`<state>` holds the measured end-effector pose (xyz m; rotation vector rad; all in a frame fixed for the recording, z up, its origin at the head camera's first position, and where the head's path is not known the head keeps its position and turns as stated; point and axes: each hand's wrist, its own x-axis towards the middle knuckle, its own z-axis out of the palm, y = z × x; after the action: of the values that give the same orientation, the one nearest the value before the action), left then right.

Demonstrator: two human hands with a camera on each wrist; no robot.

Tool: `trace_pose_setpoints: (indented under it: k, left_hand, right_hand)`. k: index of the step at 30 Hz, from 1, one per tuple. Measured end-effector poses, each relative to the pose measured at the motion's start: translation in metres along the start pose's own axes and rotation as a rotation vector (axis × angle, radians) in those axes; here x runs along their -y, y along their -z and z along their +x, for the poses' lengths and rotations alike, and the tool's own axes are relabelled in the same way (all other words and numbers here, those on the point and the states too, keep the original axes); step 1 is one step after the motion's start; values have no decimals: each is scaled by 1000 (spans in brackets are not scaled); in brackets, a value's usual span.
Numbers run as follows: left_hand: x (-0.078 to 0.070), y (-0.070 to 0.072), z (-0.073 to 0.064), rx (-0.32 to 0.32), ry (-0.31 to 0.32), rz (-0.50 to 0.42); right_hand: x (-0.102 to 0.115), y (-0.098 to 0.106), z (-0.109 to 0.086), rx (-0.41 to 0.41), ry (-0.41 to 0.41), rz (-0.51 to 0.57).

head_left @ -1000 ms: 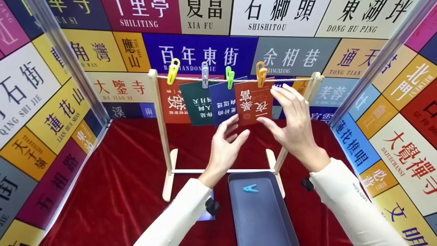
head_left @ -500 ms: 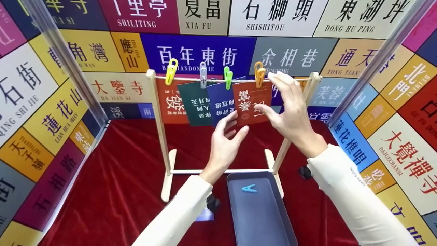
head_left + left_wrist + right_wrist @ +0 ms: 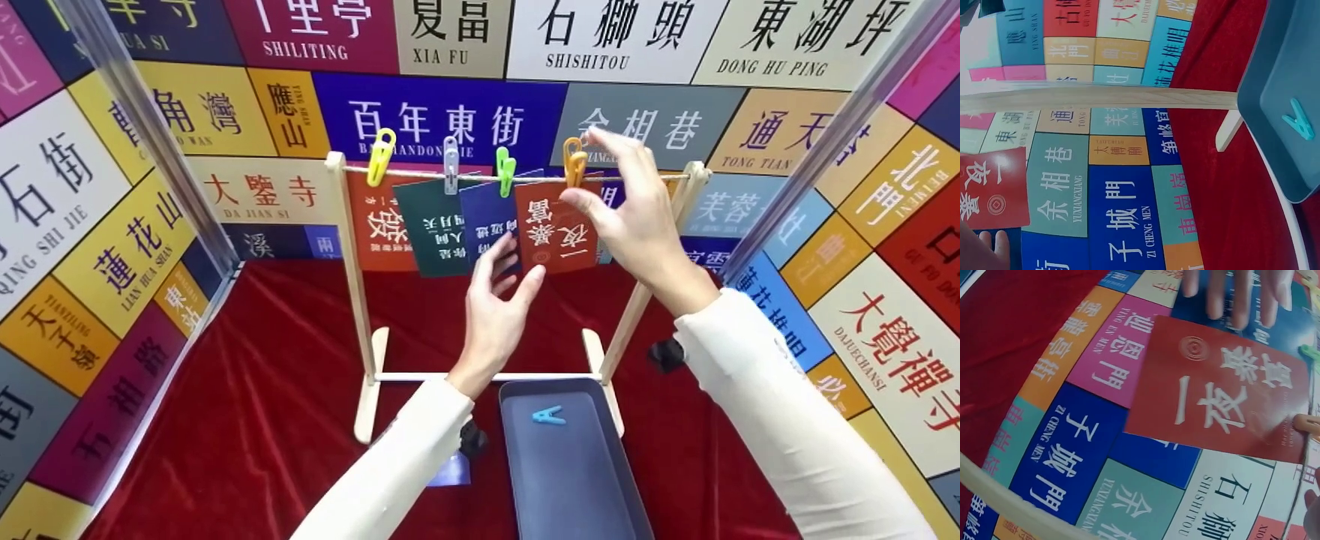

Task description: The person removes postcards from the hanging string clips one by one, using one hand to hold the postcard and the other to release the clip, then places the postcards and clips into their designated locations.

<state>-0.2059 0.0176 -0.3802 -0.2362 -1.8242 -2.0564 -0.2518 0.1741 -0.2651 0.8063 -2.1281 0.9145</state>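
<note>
A red card (image 3: 559, 232) hangs from a string under an orange clothespin (image 3: 574, 165). My right hand (image 3: 637, 217) is raised just right of that clothespin, thumb and fingers spread apart; contact with it cannot be made out. Below the cards is my left hand (image 3: 495, 319), its fingers reaching up in front of the blue card (image 3: 486, 206) and its thumb near the red card's lower edge. The right wrist view shows those left fingers (image 3: 1241, 298) extended and holding nothing. A green clothespin (image 3: 505, 172) holds the blue card.
Further left hang a green card (image 3: 429, 232) with a grey clothespin (image 3: 451, 166) and another red card (image 3: 382, 240) with a yellow one. The wooden rack (image 3: 356, 300) stands on red cloth. In front lies a grey tray (image 3: 570, 487) holding a blue clothespin (image 3: 549, 415).
My right hand has risen from beside the red card to the orange clothespin's height. My left hand has shifted slightly upward. The cards hang as before.
</note>
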Motion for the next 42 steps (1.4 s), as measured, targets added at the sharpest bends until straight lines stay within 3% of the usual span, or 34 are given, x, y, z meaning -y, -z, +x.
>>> trace_pose_setpoints:
  k: [6, 13, 20, 28, 33, 42]
  left_hand:
    - [3, 2, 5, 12, 21, -31]
    - [9, 0, 8, 20, 49, -44]
    - [19, -4, 14, 4, 101, -27]
    - [24, -9, 19, -23, 171, -95]
    - [24, -15, 20, -44, 224, -163]
    - [22, -17, 20, -68, 238, -161]
  right_hand:
    - [6, 4, 13, 94, -108, 6]
    - [15, 5, 23, 214, -304, 102]
    - [15, 2, 32, 288, -394, 100]
    - [15, 2, 39, 276, -456, 137]
    - [15, 1, 39, 224, -482, 187]
    - [14, -1, 37, 133, -471, 255]
